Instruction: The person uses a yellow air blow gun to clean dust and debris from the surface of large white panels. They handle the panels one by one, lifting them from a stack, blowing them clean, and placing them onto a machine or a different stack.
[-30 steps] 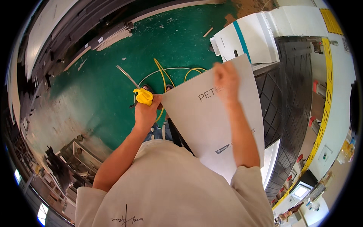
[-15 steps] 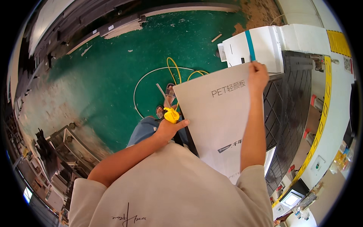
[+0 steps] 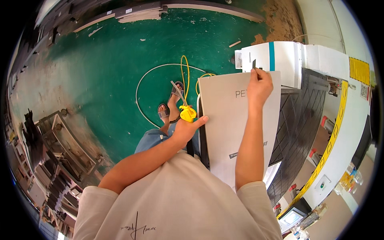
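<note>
A light grey-beige panel [image 3: 224,120] with dark print lies in front of me on the right, over the dark machine bed. My left hand [image 3: 187,129] is closed around a yellow air blow gun [image 3: 188,113] beside the panel's left edge; its thin metal nozzle points away from me. The thumb lies by that edge. Over the panel's far end, my right hand [image 3: 261,86] is closed, fingertips pinched together on a small dark flat strip [image 3: 254,63] that sticks up past the far edge. What the strip is exactly cannot be made out.
A yellow hose [image 3: 186,76] loops over the green floor [image 3: 108,80]. Beyond the panel stands a white machine housing [image 3: 286,60] with a teal stripe. The dark slatted machine bed [image 3: 298,132] runs along the right. A metal-framed cart [image 3: 68,140] stands at the left.
My right hand has moved left along the panel's far end, and a dark strip now shows at its fingertips. The view has shifted slightly. My left hand keeps the blow gun.
</note>
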Motion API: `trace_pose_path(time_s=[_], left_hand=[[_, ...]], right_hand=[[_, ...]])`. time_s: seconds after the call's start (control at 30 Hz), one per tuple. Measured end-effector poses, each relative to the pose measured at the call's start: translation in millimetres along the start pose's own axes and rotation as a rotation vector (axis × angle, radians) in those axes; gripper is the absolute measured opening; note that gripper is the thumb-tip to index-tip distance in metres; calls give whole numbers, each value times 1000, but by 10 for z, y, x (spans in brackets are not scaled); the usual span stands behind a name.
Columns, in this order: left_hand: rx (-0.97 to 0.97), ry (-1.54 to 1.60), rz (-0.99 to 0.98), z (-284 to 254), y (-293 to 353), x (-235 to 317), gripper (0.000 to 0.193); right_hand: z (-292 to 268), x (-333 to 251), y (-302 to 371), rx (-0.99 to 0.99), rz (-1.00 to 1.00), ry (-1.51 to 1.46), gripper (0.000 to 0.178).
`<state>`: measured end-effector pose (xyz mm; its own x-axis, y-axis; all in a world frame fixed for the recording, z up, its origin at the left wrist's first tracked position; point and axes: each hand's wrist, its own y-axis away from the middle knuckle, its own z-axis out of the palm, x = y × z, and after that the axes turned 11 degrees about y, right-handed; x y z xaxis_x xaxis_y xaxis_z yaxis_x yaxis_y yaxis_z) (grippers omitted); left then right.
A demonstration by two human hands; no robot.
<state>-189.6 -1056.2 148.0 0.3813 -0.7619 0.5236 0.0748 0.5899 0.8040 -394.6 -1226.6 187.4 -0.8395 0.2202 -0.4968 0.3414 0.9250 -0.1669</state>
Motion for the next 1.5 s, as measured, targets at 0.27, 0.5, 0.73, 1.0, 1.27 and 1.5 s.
trace_pose_path(time_s=[0.27, 0.5, 0.73, 1.0, 1.27, 1.5], left_hand=[[-61, 92, 30, -53, -43, -49, 61], [-65, 95, 174, 89, -15, 50, 53], [-50, -79, 175, -55, -127, -89, 79], [-123, -24, 202, 69, -169, -56, 74], [-146, -79, 278, -67, -301, -214, 73], [-103, -121, 230, -37, -232, -94, 84]], right_hand=[[548, -1120, 1047, -286, -354, -237, 2], [362, -793, 816, -203, -362, -213, 5], [-50, 986, -481, 42, -295, 131, 10], [-566, 1948, -1339, 49, -72, 274, 17], [-454, 1388, -830, 88, -101, 170, 8], [388, -425, 564, -104, -378, -45, 2]])
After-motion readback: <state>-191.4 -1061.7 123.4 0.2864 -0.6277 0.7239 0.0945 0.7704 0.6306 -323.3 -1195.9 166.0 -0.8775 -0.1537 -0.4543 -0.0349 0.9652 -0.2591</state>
